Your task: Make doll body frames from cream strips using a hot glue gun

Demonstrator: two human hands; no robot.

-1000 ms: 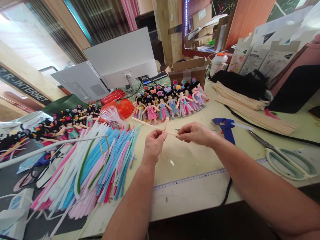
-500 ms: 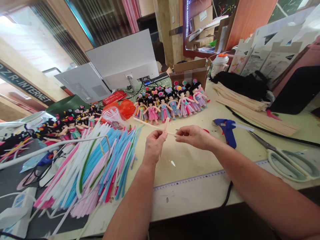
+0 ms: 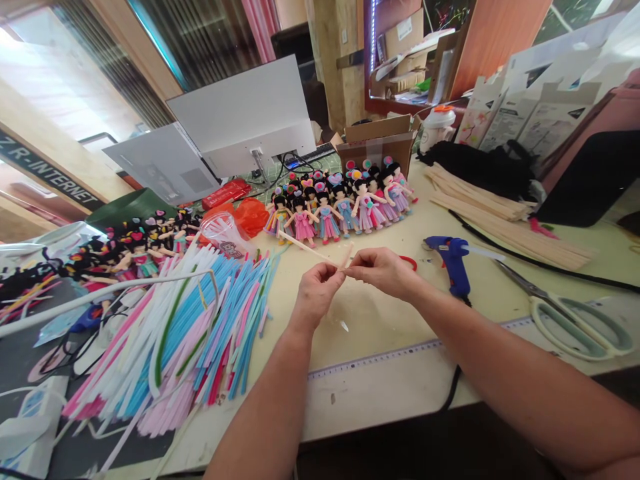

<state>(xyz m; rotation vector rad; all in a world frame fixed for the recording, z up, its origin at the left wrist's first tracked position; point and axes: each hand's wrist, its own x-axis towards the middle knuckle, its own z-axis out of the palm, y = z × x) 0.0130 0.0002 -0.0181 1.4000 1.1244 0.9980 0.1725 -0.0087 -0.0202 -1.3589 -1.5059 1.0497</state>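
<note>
My left hand (image 3: 320,288) pinches pale beige pipe cleaners where they cross. One long beige pipe cleaner (image 3: 305,247) sticks out toward the upper left, and a short end (image 3: 347,255) points up between my hands. My right hand (image 3: 375,270) is closed, its fingertips pressed together close against the left fingers at the crossing. What lies between the right fingertips is mostly hidden. Beyond my hands stand several small dolls (image 3: 327,217) in pink and blue dresses. To the left lies a big heap of coloured pipe cleaners (image 3: 200,327).
On the right are a blue glue gun (image 3: 453,260), large scissors (image 3: 565,313) and bundles of beige pipe cleaners (image 3: 510,220). A measuring tape (image 3: 370,360) runs along the table's front edge. Behind stand a monitor (image 3: 245,113) and a cardboard box (image 3: 377,140). More dolls (image 3: 145,247) lie left.
My right hand has moved left to meet the left hand, which has shifted slightly right. The long pipe cleaner has moved right with it, and the upright end leans more.
</note>
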